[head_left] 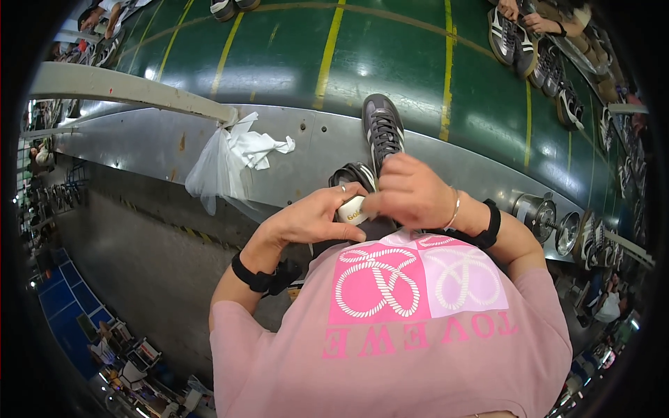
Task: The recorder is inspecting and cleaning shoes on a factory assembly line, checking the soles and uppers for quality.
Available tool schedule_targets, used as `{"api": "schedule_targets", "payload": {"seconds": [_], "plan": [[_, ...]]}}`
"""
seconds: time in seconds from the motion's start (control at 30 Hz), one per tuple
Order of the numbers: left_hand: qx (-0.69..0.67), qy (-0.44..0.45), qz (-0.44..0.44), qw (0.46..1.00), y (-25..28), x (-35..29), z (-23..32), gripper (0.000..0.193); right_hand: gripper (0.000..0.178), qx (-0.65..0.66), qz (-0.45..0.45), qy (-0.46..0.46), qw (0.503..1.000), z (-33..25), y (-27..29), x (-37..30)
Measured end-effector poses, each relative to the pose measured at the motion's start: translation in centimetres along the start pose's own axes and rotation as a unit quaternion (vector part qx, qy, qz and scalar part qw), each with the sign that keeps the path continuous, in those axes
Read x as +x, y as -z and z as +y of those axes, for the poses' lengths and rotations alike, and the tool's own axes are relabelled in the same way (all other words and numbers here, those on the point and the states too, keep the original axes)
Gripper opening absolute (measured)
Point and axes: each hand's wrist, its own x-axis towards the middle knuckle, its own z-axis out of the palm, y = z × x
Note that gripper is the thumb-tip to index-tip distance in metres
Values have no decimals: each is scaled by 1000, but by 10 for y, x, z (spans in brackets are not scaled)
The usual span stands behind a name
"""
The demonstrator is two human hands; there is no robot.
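Close to my chest, my left hand [310, 214] is closed on a dark shoe [354, 174] with white stripes, its thumb along the near end. At that end a white rounded piece [352, 210] with gold print shows between my hands; I cannot tell if it is part of the shoe. My right hand [411, 191] is curled over the shoe's right side, fingertips bent toward the white piece and partly blurred. Whatever they pinch is hidden. Just beyond, a matching dark laced shoe [382, 129] rests across the bench edge, toe pointing away.
A metal bench edge [279, 181] runs along a green conveyor [390, 56] with yellow lines. White cloth in a clear plastic bag [237, 160] hangs by a pale rail [132, 87] at left. Round metal containers [536, 216] stand at right. A co-worker's hands [526, 17] handle shoes at far right.
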Motion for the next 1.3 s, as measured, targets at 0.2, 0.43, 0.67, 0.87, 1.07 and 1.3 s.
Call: {"api": "schedule_targets", "payload": {"seconds": [0.2, 0.43, 0.67, 0.87, 1.07, 1.3], "plan": [[-4, -11, -2, 1000, 0, -2, -3, 46, 22, 18, 7, 16, 1000, 7, -3, -3], [-8, 11, -12, 1000, 2, -3, -2, 50, 26, 11, 14, 89, 996, -4, -9, 13], [-11, 35, -18, 999, 6, 2, 5, 47, 25, -12, 21, -19, 1000, 17, -2, -13], [-8, 38, -7, 999, 4, -2, 6, 47, 23, 2, -8, -22, 1000, 20, -1, -13], [14, 77, 21, 997, 7, -14, 9, 58, 26, -26, 43, -314, 948, 58, -22, -120], [251, -35, 77, 964, 13, 7, 6, 41, 32, -76, 122, -547, 825, 71, -56, -246]]}}
